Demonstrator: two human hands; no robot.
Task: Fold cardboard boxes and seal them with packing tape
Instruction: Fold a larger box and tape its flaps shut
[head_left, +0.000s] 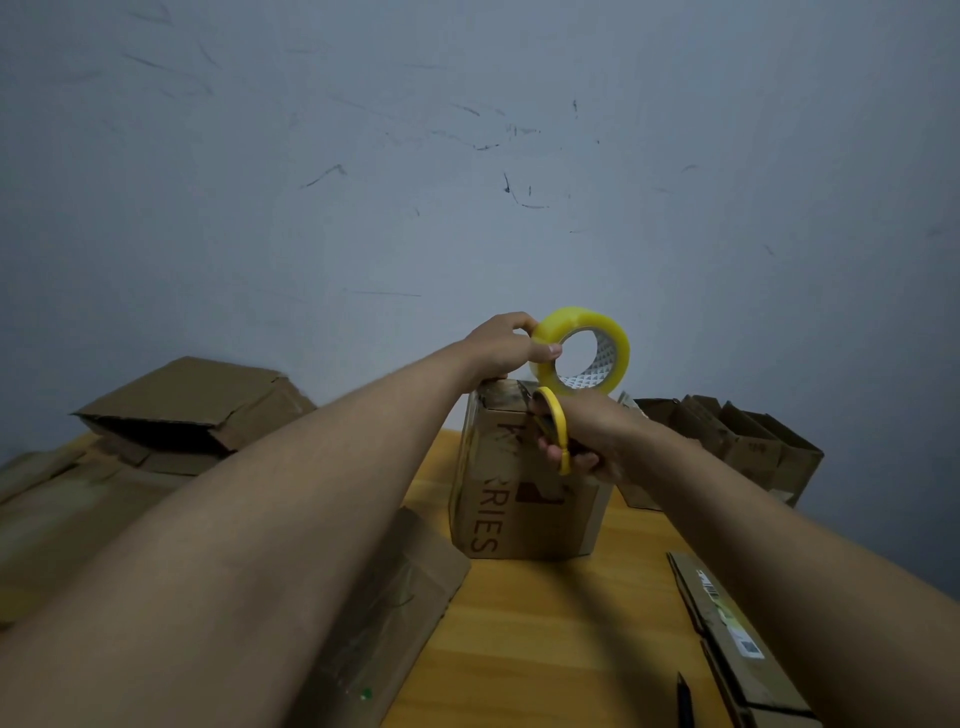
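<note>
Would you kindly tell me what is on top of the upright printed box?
The left hand holds a yellow tape roll above the box; the box's top surface is mostly hidden.

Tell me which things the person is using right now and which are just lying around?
Being used:
- roll of tape, held by the left hand
- yellow scissors, held by the right hand
- standing box

Lying around:
- open box on the left
- flattened cardboard on the right
- black pen
</note>
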